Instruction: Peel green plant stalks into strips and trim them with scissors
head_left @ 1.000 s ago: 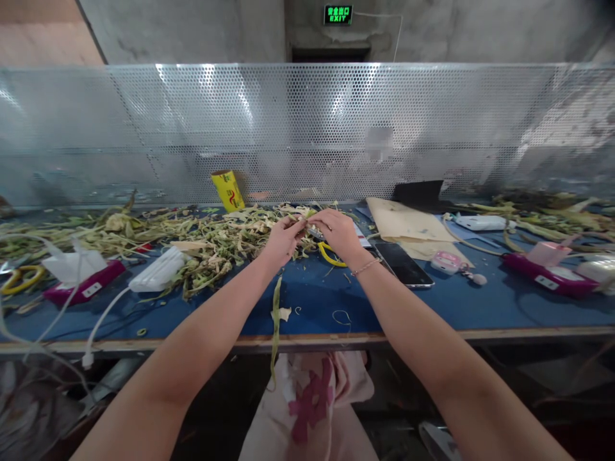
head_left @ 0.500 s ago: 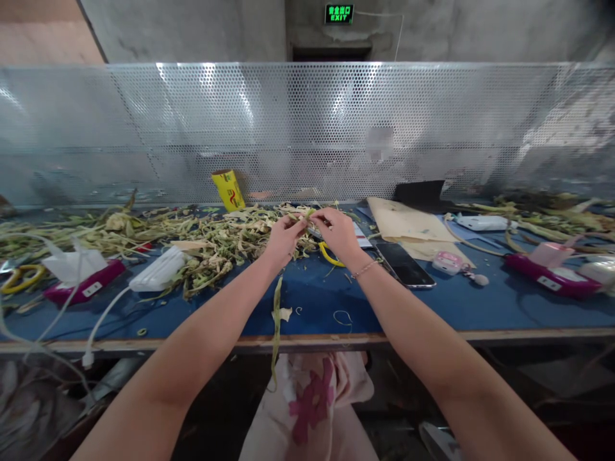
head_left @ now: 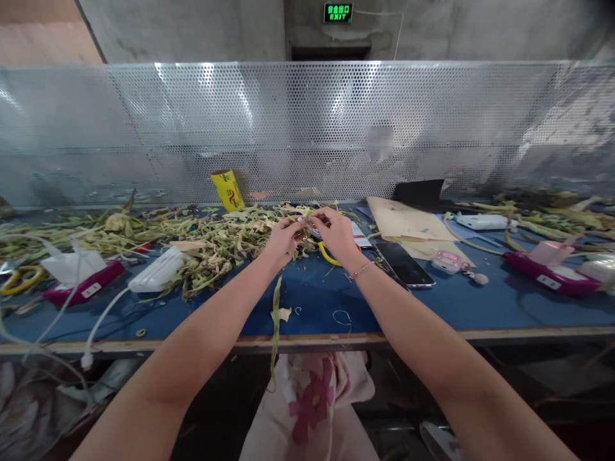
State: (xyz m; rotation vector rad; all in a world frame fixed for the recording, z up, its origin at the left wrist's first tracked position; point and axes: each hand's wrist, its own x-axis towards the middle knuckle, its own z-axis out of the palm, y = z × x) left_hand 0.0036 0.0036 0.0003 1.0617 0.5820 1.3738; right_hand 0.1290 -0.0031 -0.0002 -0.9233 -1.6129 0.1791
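My left hand [head_left: 283, 238] and my right hand [head_left: 335, 232] meet over the blue table, fingertips almost touching. Both are closed in a pinch on a small green plant piece [head_left: 307, 216], mostly hidden by the fingers. Beside my left hand spreads a heap of wilted green and tan plant scraps [head_left: 230, 240]. A long green strip [head_left: 276, 314] hangs down below my left wrist, over the table's front edge. Yellow-handled scissors [head_left: 329, 255] lie partly hidden under my right hand.
A black phone [head_left: 405, 264], a pink earphone case [head_left: 448, 261] and brown paper [head_left: 408, 221] lie to the right. Purple power strips [head_left: 84, 282] with cables and a white adapter [head_left: 157, 269] occupy the left. A yellow box [head_left: 228, 190] stands before the perforated metal screen [head_left: 288, 128].
Very little differs. My fingers have shifted slightly around the green piece, and both hands stay in the same place over the table.
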